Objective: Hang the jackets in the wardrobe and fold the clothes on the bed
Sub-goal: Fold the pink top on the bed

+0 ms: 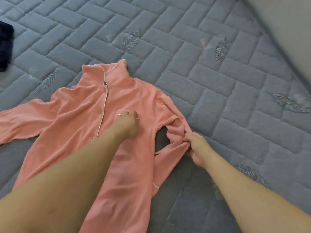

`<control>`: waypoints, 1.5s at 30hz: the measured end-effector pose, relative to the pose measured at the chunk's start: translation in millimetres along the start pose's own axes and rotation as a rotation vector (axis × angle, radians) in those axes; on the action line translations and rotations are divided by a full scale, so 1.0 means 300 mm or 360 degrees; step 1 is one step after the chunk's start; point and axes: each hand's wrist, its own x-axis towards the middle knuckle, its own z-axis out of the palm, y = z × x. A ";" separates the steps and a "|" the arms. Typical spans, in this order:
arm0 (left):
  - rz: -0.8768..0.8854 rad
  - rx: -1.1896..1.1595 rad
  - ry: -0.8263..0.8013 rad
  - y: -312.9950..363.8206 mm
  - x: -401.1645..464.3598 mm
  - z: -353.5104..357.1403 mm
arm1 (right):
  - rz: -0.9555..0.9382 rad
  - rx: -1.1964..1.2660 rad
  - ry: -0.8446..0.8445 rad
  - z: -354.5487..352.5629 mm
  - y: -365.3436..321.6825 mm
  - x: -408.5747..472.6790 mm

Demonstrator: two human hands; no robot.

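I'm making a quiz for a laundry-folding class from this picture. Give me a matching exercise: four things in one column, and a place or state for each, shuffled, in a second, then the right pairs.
Things:
1. salmon-pink buttoned pyjama top with white piping
2. left hand
3. right hand
4. dark navy garment

Places or states:
A. at the picture's left edge, apart from the hands
B. grips a bunched sleeve
C. spread front-up on the grey quilted mattress
D. at the chest pocket

Pairs: 1-C, 2-D, 3-B, 4-A
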 end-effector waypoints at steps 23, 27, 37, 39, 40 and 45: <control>0.0126 0.0487 0.0121 0.728 0.399 0.113 | -0.0169 -0.2244 0.0072 -0.850 -0.637 0.173; 0.0494 -0.0080 0.0290 0.710 0.365 0.126 | -0.0242 -0.2692 0.0483 -0.771 -0.552 0.204; 0.0162 0.0336 0.0268 0.062 0.230 -0.140 | -0.0795 -0.2104 0.0135 0.096 -0.264 0.258; 0.0023 0.0270 0.0394 -0.125 0.246 -0.207 | -0.0817 -0.2050 0.0121 0.287 -0.270 0.292; -0.0046 0.0254 0.0476 -0.210 0.265 -0.243 | -0.0840 -0.2040 0.0152 0.374 -0.283 0.319; -0.0632 -0.0312 0.0642 -0.456 0.494 -0.402 | -0.0787 -0.1837 0.0359 0.756 -0.429 0.498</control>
